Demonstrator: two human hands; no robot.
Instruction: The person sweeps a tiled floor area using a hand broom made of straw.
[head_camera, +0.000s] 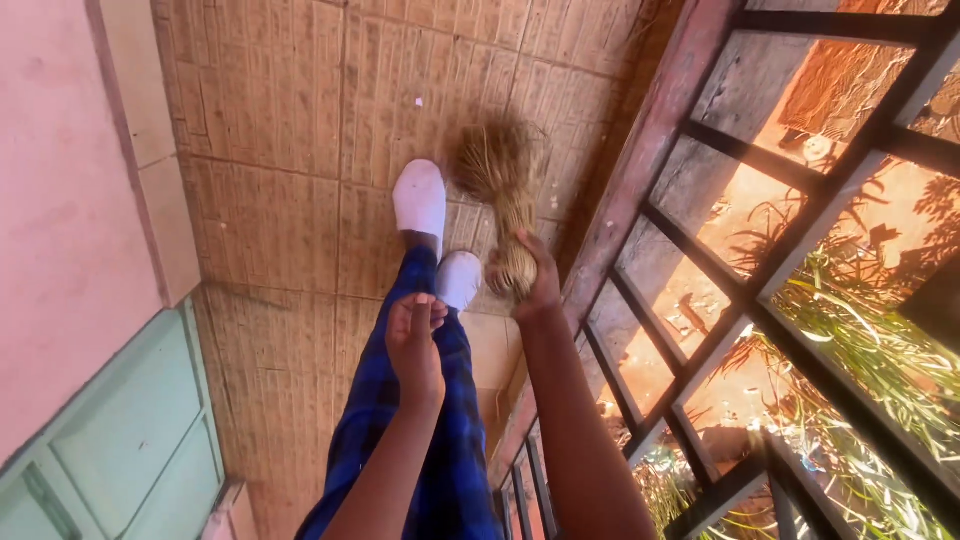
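Right hand (535, 283) clamped on bundled straw broom (503, 190), bristles fanned at 12 o'clock over ribbed tan floor (280, 200), left hand (415, 340) loosely curled, apparently empty, forearms cut off at 6 o'clock.

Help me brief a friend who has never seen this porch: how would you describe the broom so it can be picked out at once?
Start at the dark metal railing on the right, then look inward over the brown tiled floor. Beside the white shoes, the right hand grips a handleless broom, a tied bundle of dry straw. Its frayed, tan, fanned-out end is the only bristly thing on the floor.
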